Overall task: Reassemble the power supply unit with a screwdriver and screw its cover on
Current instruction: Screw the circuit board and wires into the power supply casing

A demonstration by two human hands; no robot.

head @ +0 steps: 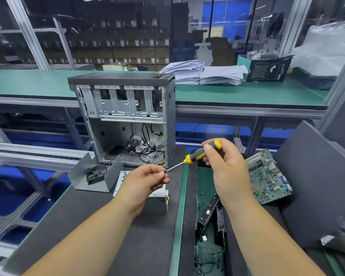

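My right hand (226, 168) grips a yellow and black screwdriver (199, 154) by its handle, the shaft slanting down to the left. My left hand (145, 181) pinches something small, probably a screw, at the screwdriver's tip (166, 170); the item itself is too small to make out. Under my left hand lies the grey power supply unit (157, 200) with a perforated top, mostly hidden by the hand. A bent grey metal cover (82, 176) with a black fan (96, 174) in it lies to the unit's left on the dark mat.
An open computer case (126, 116) with loose cables stands upright behind the unit. A green circuit board (267, 176) lies to the right, against a dark panel (315, 176). Loose parts and wires (209, 232) fill the gap lower right. Paper stacks (201, 73) sit on the far shelf.
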